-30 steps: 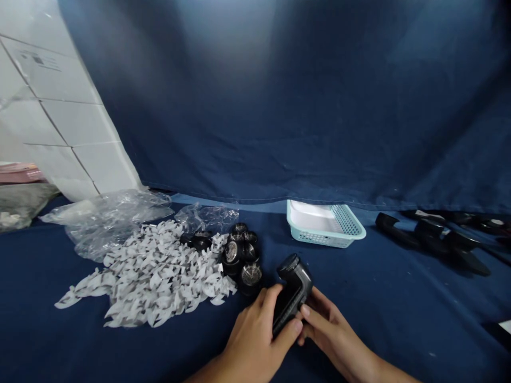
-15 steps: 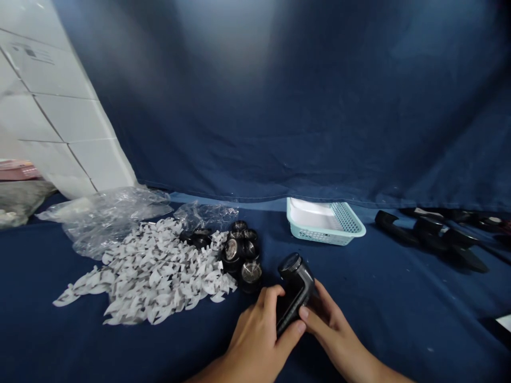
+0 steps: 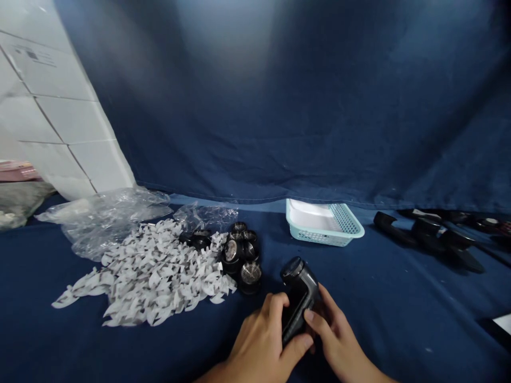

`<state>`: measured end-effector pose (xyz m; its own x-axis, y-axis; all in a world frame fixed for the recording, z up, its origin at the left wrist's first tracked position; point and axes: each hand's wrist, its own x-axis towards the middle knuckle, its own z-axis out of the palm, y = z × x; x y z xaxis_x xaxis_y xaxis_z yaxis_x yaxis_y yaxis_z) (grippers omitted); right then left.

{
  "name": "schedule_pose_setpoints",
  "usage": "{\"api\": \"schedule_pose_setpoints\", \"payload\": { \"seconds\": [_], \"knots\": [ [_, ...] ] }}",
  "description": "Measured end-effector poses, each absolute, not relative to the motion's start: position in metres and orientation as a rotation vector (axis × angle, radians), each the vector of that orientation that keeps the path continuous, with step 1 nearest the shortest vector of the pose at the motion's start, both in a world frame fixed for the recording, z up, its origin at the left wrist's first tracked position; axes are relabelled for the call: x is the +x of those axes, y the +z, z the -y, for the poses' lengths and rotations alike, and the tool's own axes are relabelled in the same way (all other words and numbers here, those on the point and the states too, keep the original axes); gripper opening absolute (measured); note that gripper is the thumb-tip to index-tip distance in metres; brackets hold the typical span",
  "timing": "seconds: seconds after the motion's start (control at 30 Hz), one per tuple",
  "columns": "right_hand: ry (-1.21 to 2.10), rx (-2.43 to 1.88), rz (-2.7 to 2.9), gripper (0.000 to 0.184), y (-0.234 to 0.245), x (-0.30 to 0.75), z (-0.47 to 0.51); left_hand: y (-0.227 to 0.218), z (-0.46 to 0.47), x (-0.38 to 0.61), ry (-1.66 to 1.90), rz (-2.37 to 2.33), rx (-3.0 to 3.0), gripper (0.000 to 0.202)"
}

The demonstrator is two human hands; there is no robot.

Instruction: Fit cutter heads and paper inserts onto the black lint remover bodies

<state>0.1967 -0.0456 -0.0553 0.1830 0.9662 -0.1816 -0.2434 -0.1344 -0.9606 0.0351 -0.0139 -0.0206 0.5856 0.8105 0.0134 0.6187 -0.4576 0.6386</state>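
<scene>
Both my hands hold a black fabric shaver [image 3: 302,287] above the blue cloth, its round ridged head tilted up and away from me. My left hand [image 3: 265,338] wraps the handle from the left, with the thumb across its lower end. From the right, my right hand [image 3: 339,338] grips the body, thumb pressed on its near side. The palm-side fingers are partly hidden. To the left of the shaver stand several black round shaver heads [image 3: 250,272] with metal mesh tops. Beside them spreads a heap of small whitish-grey blade-shaped pieces [image 3: 159,276].
A light-blue plastic basket [image 3: 319,237] with white material inside stands near the hanging blue curtain [image 3: 279,106]. Clear plastic bags [image 3: 107,213] lie behind the heap. At right are several black curved parts [image 3: 427,234]. White boxes [image 3: 91,117] are stacked at left.
Both hands and the fabric shaver have shifted slightly right and towards me. The grip looks the same, and the things on the cloth have stayed put.
</scene>
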Motion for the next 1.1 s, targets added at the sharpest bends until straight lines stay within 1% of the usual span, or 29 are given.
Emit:
{"api": "schedule_pose_setpoints", "payload": {
  "seconds": [0.3,0.53,0.67,0.8,1.1],
  "knots": [
    [1.281,-1.229,0.813,0.094,-0.053,0.196,0.044,-0.022,0.015,0.035,0.408,-1.137,2.274,0.044],
    [1.391,-1.027,0.827,0.078,-0.053,0.202,0.042,-0.028,0.014,0.034,0.517,-1.151,2.29,0.04],
    [1.507,-0.895,0.764,0.064,-0.052,0.207,0.04,-0.029,0.013,0.033,0.587,-1.167,2.272,0.042],
    [1.514,-0.855,0.776,0.062,-0.049,0.209,0.04,-0.028,0.011,0.032,0.616,-1.138,2.246,0.04],
    [1.472,-0.889,0.689,0.051,-0.046,0.21,0.04,-0.028,0.009,0.034,0.532,-1.154,2.248,0.034]
  ]
}}
